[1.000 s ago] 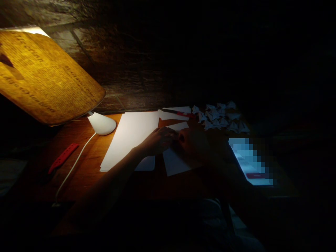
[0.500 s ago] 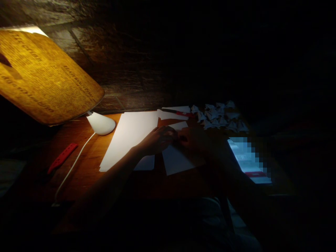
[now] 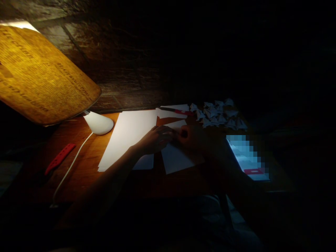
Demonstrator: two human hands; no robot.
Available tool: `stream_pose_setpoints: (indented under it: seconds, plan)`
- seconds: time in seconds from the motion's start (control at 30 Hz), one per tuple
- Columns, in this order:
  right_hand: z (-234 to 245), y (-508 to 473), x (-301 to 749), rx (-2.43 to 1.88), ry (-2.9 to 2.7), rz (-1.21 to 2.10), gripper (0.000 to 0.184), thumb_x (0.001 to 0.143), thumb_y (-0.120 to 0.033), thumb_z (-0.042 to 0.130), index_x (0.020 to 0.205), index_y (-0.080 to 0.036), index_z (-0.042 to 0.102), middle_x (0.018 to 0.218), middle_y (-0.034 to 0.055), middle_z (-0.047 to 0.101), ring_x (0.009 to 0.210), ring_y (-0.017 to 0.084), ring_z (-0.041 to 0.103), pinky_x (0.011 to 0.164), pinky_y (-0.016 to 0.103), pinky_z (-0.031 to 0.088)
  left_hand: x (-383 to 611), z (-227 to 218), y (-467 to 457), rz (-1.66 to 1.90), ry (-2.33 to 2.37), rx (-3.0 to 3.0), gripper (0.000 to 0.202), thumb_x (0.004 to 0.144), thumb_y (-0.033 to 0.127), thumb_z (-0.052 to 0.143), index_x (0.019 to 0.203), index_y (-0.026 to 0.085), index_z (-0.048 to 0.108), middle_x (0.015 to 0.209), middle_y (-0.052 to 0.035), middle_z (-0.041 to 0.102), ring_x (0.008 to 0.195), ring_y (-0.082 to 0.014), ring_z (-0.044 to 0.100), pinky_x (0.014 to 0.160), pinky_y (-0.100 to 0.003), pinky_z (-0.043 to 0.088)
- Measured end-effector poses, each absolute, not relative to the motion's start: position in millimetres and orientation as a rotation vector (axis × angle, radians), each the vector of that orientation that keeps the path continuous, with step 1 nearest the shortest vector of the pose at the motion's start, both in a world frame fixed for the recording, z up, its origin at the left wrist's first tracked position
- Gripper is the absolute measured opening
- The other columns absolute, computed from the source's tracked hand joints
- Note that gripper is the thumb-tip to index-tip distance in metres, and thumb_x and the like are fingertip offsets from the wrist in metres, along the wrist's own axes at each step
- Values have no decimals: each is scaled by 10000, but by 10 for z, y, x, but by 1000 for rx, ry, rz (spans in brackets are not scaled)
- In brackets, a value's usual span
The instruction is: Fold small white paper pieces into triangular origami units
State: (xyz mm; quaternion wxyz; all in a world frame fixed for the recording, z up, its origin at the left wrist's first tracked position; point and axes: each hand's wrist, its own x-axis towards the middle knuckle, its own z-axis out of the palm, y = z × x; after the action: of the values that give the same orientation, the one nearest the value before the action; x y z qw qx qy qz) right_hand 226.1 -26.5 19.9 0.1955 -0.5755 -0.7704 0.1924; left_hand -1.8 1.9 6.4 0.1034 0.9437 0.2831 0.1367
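Note:
My left hand [image 3: 159,137] is over the right edge of a stack of white paper [image 3: 133,129], its fingers bent toward the right. Close beside it, my right hand [image 3: 191,135] is curled closed in deep shadow. Both hands meet above a loose sheet of white paper [image 3: 177,160], lying tilted on the wooden table [image 3: 86,175]. Whatever lies between the fingers is too dark to make out. Behind the hands, a knife-like tool with a red and black handle [image 3: 181,112] rests on smaller paper pieces [image 3: 168,113].
Several folded paper shapes [image 3: 215,113] lie at the back right. A lit tablet-like screen [image 3: 248,159] is near the right edge. On the left stand a lamp with a printed shade [image 3: 49,77], its white cord [image 3: 70,168] and a red strip-like object [image 3: 60,158]. A brick wall [image 3: 118,70] rises behind.
The whole view has shifted slightly, so things sit a little further left and up. My right hand has moved slightly away from the left and looks more curled.

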Motion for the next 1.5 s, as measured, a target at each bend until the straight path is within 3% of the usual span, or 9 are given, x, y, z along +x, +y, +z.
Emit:
stream_pose_setpoints:
  seconds: [0.2,0.4,0.6,0.77,0.93,1.17,1.5]
  plan:
    - [206,-313,2179,-1829,-2124,444,299,924,-455,659,820,-183,725,825,72,743,719,176,618,620,298,349,21,50,12,470,700,2750,285,952,118,544,1147,228,720,1328,-73,700,1246,-220,649,1082,-441,543]
    - [205,-338,2073,-2016,-2052,381,333,944,-494,606,900,-190,733,903,102,770,794,230,690,623,306,391,45,95,-16,461,663,2734,301,941,72,516,1136,194,711,1332,-89,698,1229,-209,672,1065,-390,576]
    - [223,-343,2077,-2040,-2038,396,309,942,-489,636,937,-197,736,937,102,781,867,251,721,668,308,434,39,112,-30,436,684,2709,235,974,103,518,1073,166,722,1335,-123,675,1185,-220,684,1035,-398,589]
    - [231,-355,2043,-2040,-2067,363,343,975,-500,602,997,-183,730,980,125,779,881,257,721,676,317,430,33,87,-16,451,694,2680,242,960,107,530,1073,195,725,1321,-102,671,1173,-214,682,1018,-404,587]
    - [272,-357,2085,-1889,-2218,339,283,1010,-404,575,1023,-164,725,984,133,766,868,231,691,674,309,380,38,73,1,484,696,2671,247,958,116,530,1103,200,712,1279,-98,680,1129,-213,686,999,-408,586]
    - [284,-296,2281,-1520,-2436,361,149,947,-226,613,927,-164,747,946,89,750,818,186,610,675,300,311,18,52,21,459,720,2760,183,920,111,556,984,195,705,1263,-90,674,1067,-209,682,946,-394,584]
    - [260,-214,2381,-1358,-2529,495,206,956,-255,589,961,-172,777,990,81,739,824,178,590,685,293,306,12,50,29,485,707,2775,172,923,140,576,980,202,726,1323,-94,650,1132,-225,667,972,-414,563]
